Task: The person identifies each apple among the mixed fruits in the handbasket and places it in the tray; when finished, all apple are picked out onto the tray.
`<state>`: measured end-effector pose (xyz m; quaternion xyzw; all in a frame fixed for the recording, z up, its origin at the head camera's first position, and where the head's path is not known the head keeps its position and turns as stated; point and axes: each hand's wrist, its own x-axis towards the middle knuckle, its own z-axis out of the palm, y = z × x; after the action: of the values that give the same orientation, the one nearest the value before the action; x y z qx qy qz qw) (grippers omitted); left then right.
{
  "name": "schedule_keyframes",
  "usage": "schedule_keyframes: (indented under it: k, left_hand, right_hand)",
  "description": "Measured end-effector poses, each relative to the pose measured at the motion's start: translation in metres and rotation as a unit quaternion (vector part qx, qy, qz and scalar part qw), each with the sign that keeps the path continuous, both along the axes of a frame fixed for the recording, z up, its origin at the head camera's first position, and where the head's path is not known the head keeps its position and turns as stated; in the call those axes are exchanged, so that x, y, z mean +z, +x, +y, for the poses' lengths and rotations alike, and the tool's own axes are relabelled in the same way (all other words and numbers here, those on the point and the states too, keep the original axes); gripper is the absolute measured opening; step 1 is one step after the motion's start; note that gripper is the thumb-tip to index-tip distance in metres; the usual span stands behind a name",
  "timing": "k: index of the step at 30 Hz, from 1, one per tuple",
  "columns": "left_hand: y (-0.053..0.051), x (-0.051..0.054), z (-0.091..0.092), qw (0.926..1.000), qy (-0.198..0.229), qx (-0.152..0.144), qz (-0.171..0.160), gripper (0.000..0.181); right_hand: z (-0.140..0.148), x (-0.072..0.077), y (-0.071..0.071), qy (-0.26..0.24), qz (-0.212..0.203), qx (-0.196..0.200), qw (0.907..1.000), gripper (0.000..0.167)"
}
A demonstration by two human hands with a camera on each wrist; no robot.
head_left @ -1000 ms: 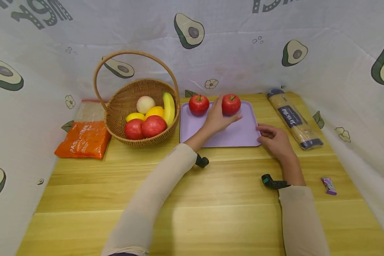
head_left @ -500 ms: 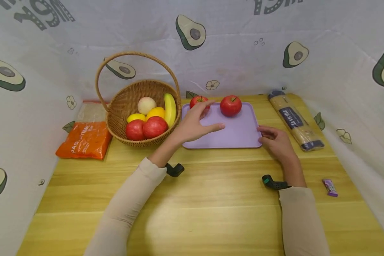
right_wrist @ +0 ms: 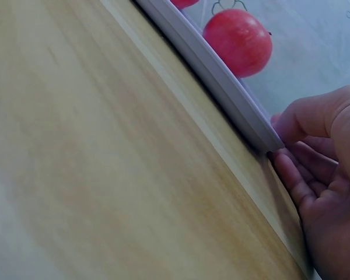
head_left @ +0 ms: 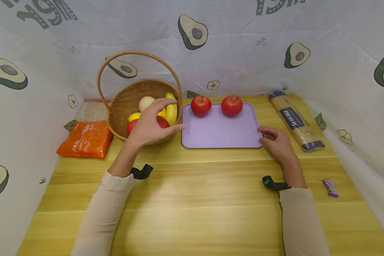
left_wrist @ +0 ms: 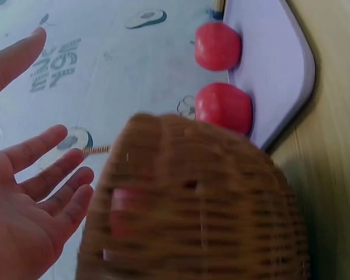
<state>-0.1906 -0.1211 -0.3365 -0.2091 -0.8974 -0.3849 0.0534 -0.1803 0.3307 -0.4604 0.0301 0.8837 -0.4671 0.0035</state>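
My left hand (head_left: 149,124), fingers spread and holding nothing, hovers over the front of the wicker basket (head_left: 116,117). In the basket lie a pale round fruit (head_left: 145,103), a banana (head_left: 171,112), yellow fruit (head_left: 134,116) and red fruit (head_left: 163,122), partly hidden by the hand. The left wrist view shows that hand (left_wrist: 29,204) beside the basket wall (left_wrist: 204,204). At the right edge of the lilac tray (head_left: 222,131), my right hand (head_left: 276,142) holds the rim between thumb and fingers. Two red apples, one left (head_left: 201,106) and one right (head_left: 232,106), sit along the tray's back.
An orange bag of pasta (head_left: 86,138) lies left of the basket. To the right of the tray is a long pack of spaghetti (head_left: 294,119), with a small purple-wrapped candy (head_left: 330,187) nearer the front. A patterned cloth (head_left: 230,60) hangs behind the wooden table (head_left: 211,199).
My left hand has left the right-hand apple on the tray and moved left, over the other apple, to the basket. My right hand has stayed at the tray's edge.
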Motion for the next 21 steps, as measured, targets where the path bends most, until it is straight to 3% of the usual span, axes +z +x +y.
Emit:
schedule_keyframes:
  k: [9, 14, 21]
  left_hand:
    - [0.004, -0.006, -0.037, 0.9988, -0.001, 0.047, -0.015, 0.076]
    - [0.003, -0.011, -0.048, 0.9983, -0.001, 0.055, -0.019, 0.076]
    - [0.001, -0.014, -0.055, 0.9973, -0.010, 0.054, -0.049, 0.078]
  right_hand:
    - [-0.002, 0.000, 0.001, 0.017, 0.000, -0.001, 0.9999, 0.041]
    - [-0.002, 0.001, 0.001, 0.026, 0.000, -0.001, 0.9997, 0.040]
    - [-0.001, 0.001, 0.000, 0.034, -0.002, -0.001, 0.9994, 0.040]
